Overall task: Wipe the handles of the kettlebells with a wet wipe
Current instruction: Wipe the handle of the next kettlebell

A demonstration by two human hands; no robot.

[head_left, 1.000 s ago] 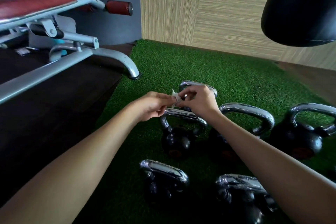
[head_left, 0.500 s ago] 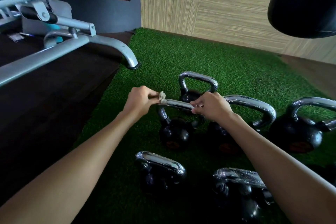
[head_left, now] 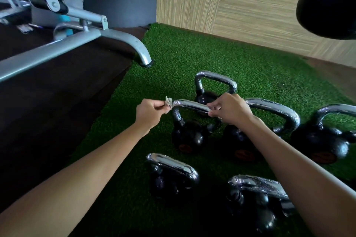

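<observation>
My left hand (head_left: 152, 112) pinches the wet wipe (head_left: 169, 101) against one corner of the handle (head_left: 192, 104), my right hand (head_left: 229, 110) grips the other end to steady it — wiping's barely begun, so next I drag the wipe along the bar toward my right hand

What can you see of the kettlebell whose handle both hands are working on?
The kettlebell has a round black body, glossy like coated iron, with a reddish mark low on its front, and a shiny chrome-looking handle looping above. It stands upright on the green turf, leftmost of its row. The left hand pinches a crumpled wet wipe at the handle's left corner; the right hand pinches its right part.
</observation>
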